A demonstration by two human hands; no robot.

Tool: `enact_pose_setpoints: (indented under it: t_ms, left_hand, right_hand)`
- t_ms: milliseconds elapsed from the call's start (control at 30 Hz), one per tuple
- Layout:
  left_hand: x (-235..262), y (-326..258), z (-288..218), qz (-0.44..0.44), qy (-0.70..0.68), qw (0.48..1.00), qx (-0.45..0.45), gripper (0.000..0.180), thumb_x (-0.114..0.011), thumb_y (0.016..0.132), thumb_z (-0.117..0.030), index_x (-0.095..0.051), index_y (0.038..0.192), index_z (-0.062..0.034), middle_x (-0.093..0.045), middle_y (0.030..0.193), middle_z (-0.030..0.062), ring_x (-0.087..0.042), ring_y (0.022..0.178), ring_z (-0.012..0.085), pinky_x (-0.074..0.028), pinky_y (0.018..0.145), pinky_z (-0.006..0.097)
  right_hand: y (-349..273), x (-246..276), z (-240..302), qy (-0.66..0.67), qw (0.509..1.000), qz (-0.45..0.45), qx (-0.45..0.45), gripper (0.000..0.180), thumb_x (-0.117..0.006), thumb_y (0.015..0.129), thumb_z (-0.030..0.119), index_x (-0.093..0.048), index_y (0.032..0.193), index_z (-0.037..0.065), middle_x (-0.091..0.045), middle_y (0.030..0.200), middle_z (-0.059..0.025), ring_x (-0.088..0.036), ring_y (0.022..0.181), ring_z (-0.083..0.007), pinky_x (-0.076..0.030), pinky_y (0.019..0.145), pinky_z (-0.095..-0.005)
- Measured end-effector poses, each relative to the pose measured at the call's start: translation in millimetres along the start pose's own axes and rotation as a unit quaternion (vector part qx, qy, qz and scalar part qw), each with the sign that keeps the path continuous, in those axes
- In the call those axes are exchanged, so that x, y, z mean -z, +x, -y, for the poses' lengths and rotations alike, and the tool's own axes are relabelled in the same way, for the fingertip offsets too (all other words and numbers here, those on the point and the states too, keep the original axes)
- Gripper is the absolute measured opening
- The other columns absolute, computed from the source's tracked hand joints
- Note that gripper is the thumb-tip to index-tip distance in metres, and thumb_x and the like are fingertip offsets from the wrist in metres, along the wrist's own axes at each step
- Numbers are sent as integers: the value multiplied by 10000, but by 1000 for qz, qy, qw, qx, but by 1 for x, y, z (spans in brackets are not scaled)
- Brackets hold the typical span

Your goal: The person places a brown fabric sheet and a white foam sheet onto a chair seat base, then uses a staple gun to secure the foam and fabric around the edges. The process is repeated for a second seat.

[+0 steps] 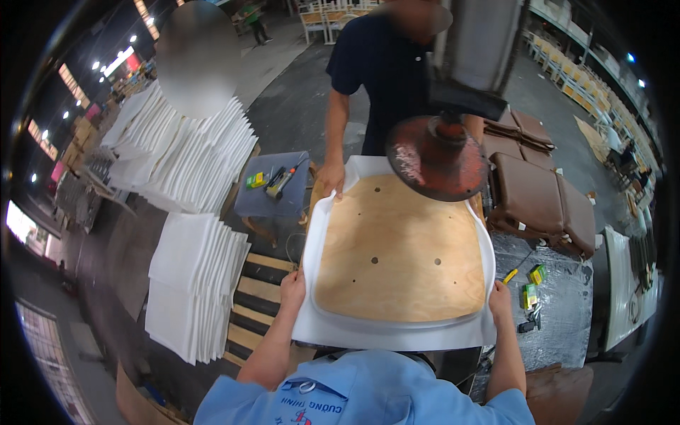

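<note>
dark concrete floor (297, 106), ceiling lights (113, 62)

The single view sits on the person's head and looks steeply down and forward over their own blue shoulders. It is close to the plywood seat board (400, 248) on its white foam sheet (397, 329), which fills the centre. The fisheye bends the edges, taking in stacked white foam (191, 283) at left and brown cushions (538, 198) at right.

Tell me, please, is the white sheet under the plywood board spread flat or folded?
Spread flat: the white sheet shows all around the plywood board.
</note>
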State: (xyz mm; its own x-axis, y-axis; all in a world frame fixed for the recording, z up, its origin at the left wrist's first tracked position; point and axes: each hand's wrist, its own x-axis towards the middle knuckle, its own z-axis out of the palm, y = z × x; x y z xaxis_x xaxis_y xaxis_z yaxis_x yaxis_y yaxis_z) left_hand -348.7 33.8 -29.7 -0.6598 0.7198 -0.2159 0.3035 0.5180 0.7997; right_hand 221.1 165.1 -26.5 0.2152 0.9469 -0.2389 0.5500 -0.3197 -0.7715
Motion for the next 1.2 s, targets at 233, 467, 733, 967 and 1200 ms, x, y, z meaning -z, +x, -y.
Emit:
enact_pose_setpoints:
  t_ms: [233,467,733,967,1200]
  left_hand:
    - [6,0,-2,-11,0,1000,-24,507,-566,1139,-396,-758,1094,71,-781,958,257,-762,917,359,-555,858,454]
    - [5,1,-3,1,-52,999,-13,472,-568,1154,-324,-756,1042,95,-776,867,120,-674,819,170,-537,787,381]
    - [3,5,-23,25,-61,998,18,494,-603,1157,-376,-789,1085,76,-803,957,92,-698,858,144,-558,818,353]
    - [9,2,-18,78,-135,985,68,457,-627,1154,-384,-807,1102,32,-792,982,53,-687,845,124,-548,793,310]
    - [9,2,-19,81,-105,988,80,511,-629,1140,-449,-780,1150,40,-780,993,76,-683,851,153,-550,806,329]
  right_hand:
    - [-5,-14,0,-60,997,-51,8,292,-585,1093,244,-732,1039,-2,-752,981,-261,-748,967,-428,-541,829,-488]
    - [-22,-14,11,-119,986,-88,76,303,-599,1075,304,-714,1017,30,-745,969,-260,-718,966,-487,-542,799,-555]
    - [-33,-9,26,-137,979,-116,101,316,-619,1077,340,-733,1042,47,-753,953,-262,-728,943,-506,-552,815,-604]
    - [-29,0,25,-139,982,-93,83,305,-648,1052,326,-764,1020,46,-759,971,-251,-730,970,-488,-565,827,-569]
    - [-18,26,19,-98,993,57,-35,387,-660,1057,387,-824,1158,50,-796,1080,-257,-779,1039,-418,-588,916,-468]
